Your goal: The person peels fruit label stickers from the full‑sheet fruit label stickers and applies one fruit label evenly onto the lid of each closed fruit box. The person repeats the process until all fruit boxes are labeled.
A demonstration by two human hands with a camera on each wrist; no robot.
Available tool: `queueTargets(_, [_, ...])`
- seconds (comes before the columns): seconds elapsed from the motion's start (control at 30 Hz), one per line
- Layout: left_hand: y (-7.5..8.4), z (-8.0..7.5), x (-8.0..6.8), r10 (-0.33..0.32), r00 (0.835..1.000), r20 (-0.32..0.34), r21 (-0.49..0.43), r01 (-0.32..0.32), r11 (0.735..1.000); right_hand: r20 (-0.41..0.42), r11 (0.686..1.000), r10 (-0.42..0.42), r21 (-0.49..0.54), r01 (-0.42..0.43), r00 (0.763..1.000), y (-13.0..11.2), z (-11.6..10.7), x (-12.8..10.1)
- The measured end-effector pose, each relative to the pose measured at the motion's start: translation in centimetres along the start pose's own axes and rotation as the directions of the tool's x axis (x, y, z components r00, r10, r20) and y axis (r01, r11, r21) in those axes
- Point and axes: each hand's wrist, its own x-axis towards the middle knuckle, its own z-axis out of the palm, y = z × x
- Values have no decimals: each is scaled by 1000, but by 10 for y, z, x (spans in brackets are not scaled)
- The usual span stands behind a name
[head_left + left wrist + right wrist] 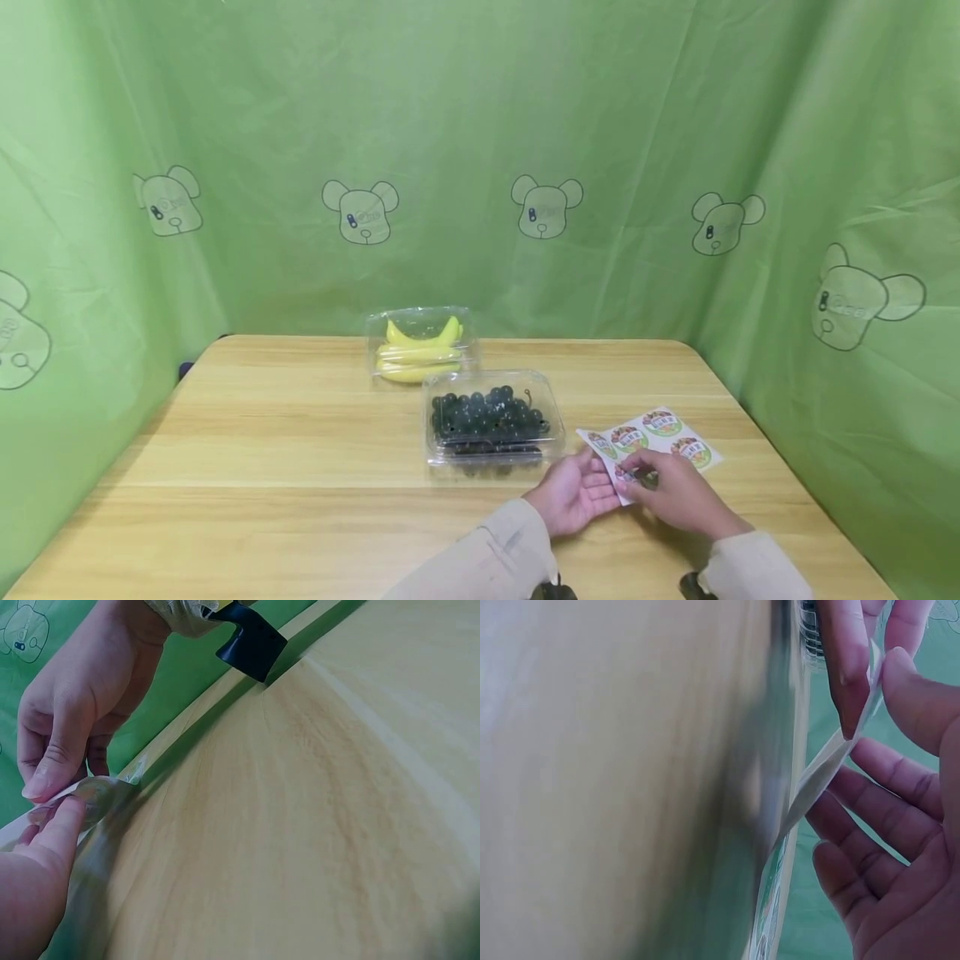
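Observation:
A white sheet of round, colourful fruit-printed stickers [663,422] is held tilted at the right side of the table. My left hand [573,497] is palm up at the sheet's left edge, gripping it with fingers underneath. Over the sheet's near corner, my right hand [678,492] pinches at a sticker [626,473] with thumb and fingertips, partly hiding it. From the right wrist, the sheet [821,776] appears edge-on and bent between both hands. A clear clamshell box of dark grapes [491,417] stands just left of the hands.
Behind the grapes, a clear box of yellow bananas [420,350] stands near the table's far edge. The wooden table [262,467] is enclosed by green curtains [457,108] printed with bear heads. A dark wrist strap piece [255,645] shows near the right sleeve.

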Motion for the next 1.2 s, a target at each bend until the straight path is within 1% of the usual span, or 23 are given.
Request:
queueTargets(0.2, [0,2,2,4,999,-34,38,-3,999,9,1000,-18,5,18,1000,1,-1,0])
queueTargets(0.33, [-1,4,3,9,996,-92,68,-3,998,4,1000,-27,10,26,1000,2,1,-1])
queueTargets(0.43, [-2,7,4,32,989,-142,97,-19,995,-2,999,-35,12,35,999,2,1,-1])
queueTargets(0.57, [-4,8,5,60,983,-175,131,-37,991,-4,1000,-21,18,21,1000,1,1,-1])
queueTargets(0.73, [-4,8,6,67,978,-198,129,-42,991,-20,1000,-5,28,5,1000,0,1,-1])
queueTargets(0.93, [-4,8,7,80,976,-200,120,-56,991,-31,999,-38,22,39,999,1,1,-2])
queueTargets(1.2, [-3,10,5,90,974,-208,115,-67,991,0,999,-14,44,14,1000,3,1,-2])
